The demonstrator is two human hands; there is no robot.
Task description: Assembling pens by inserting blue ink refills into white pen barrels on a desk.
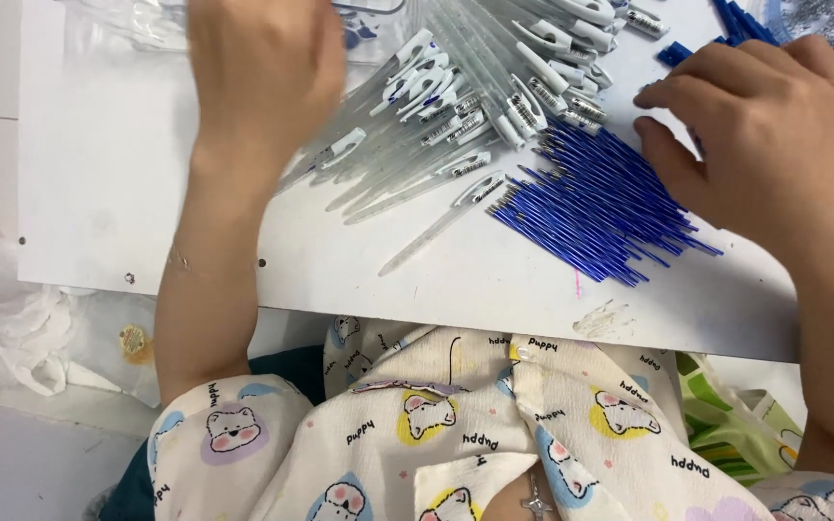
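The left hand (263,68), blurred, reaches over the far pile of clear pen barrels (436,125); its grip cannot be told. The right hand (760,125), fingers curled loosely and holding nothing, rests just right of the blue refills (600,207) fanned on the white board (108,174).

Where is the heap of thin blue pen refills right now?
In the head view, the heap of thin blue pen refills lies right of centre on the white board, just under the right hand, beside the clear pen barrels.
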